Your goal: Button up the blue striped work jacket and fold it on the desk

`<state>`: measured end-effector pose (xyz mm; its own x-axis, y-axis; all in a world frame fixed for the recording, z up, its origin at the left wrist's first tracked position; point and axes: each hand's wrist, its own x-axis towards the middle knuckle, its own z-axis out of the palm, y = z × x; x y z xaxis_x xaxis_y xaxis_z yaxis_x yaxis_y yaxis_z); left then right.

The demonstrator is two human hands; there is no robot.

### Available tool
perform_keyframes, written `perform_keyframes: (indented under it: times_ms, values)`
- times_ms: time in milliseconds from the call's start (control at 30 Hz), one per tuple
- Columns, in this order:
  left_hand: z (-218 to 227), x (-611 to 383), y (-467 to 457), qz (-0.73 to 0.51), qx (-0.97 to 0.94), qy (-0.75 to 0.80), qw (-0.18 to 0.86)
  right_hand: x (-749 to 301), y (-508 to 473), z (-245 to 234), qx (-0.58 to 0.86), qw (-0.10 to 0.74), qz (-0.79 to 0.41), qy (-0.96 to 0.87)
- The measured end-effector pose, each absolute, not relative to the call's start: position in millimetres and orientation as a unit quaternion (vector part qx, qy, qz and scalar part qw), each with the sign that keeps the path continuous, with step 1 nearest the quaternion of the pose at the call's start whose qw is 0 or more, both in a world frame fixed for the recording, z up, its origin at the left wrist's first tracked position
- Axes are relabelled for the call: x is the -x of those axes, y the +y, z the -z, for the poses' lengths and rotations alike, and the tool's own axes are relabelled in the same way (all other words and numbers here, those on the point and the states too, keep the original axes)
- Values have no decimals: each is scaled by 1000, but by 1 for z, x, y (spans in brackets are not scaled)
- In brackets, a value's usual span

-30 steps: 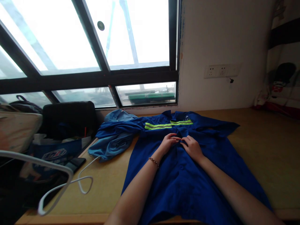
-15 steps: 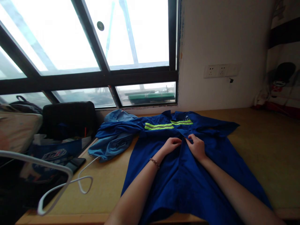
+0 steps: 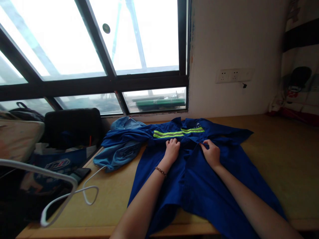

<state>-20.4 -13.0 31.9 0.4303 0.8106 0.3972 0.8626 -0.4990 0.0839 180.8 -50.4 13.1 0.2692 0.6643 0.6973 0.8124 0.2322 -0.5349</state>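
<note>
Shirt [image 3: 199, 186] across surface [image 3: 112, 192]
Right grip [image 3: 211, 155] pinches it; left grip [image 3: 172, 151] curls, hold unclear; hard tugging could wrinkle it.

A yellowish table [image 3: 269, 172] carries a spread blue shirt [image 3: 195, 176], crumpled lighter clothing [image 3: 122, 156] far left, and a looped white cable [image 3: 74, 184] left.

A dark-blue cloth shirt [image 3: 198, 181] lies on a yellow-brown wooden table [image 3: 119, 199]. Left of the shirt, touching it, lies a light-blue cloth garment [image 3: 124, 156]; behind the shirt, a black-framed glass window [image 3: 142, 81]; behind and right, a white rectangular socket panel [image 3: 234, 75].
</note>
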Motion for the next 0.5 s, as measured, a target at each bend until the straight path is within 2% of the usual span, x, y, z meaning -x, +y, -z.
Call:
perform_keyframes:
  times_ms: [67, 133, 233, 300, 367, 500]
  values:
    - [-36, 10, -20, 224, 856, -466, 29, -182, -49, -12, 619, 507, 68, -596]
    - [-39, -1, -27, 233, 862, -443, -77, -182, -48, -10, 621, 507, 61, -594]
    - [-45, -10, -34, 172, 852, -407, -281, -183, -47, -8, 626, 502, 57, -594]
    - [-48, -9, -37, 109, 850, -378, -350, -184, -47, -7, 631, 493, 58, -596]
    - [-51, -6, -40, 54, 858, -376, -345, -185, -45, -5, 637, 479, 61, -600]
    - [-54, -5, -51, 37, 854, -462, -236, -190, -39, -1, 664, 450, 62, -594]
